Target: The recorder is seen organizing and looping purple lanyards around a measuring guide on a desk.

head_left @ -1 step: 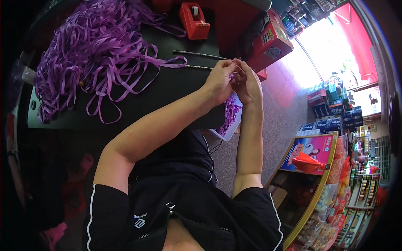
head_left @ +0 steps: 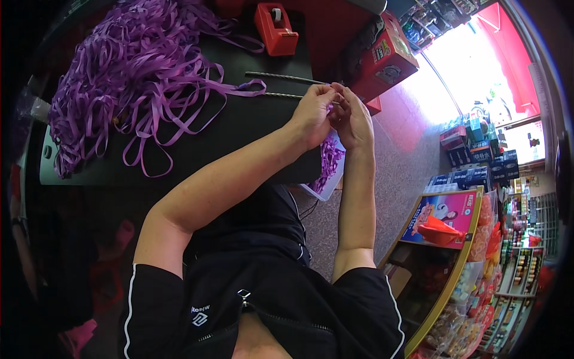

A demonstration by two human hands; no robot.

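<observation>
Pinching together at the table's edge, the left hand (head_left: pixel 312 113) and right hand (head_left: pixel 353 119) are closing their fingertips on a purple ribbon (head_left: pixel 330 107), which is hanging down between them into a white tray (head_left: pixel 326 190) below. Two metal rods (head_left: pixel 281 78) are lying just beyond the fingers; a purple ribbon pile (head_left: pixel 131 78) is sprawling well left, a red tape dispenser (head_left: pixel 275 29) sitting farther off.

Glossy purple ribbon (head_left: pixel 137 78) lies on a matt black tabletop (head_left: pixel 239 131).

ribbon heap (head_left: pixel 128 78) cropped, fingers (head_left: pixel 335 96) hide ribbon
</observation>
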